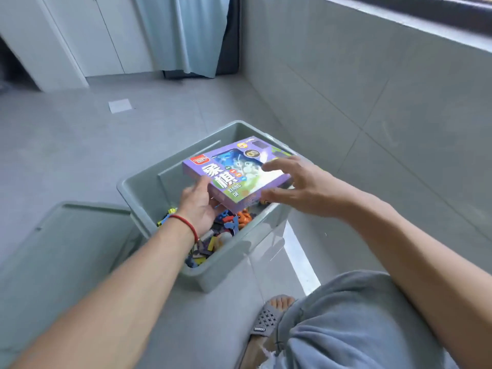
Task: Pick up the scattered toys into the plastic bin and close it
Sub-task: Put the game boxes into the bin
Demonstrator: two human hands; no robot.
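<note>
- Head view: your left hand (198, 206) cups the purple cardboard game box (237, 174) from beneath, above the grey-green plastic bin (133, 190).
- Right hand (295, 187): grip wide, fingers spread beside box.
- Risk: box tilts, could wedge across rim; matching lid (66, 243) on the floor then won't seat.

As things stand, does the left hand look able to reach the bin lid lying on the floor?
Probably not right away: the left hand is under the purple game box, supporting it over the bin. The lid lies beside the bin with nothing on it.
</note>
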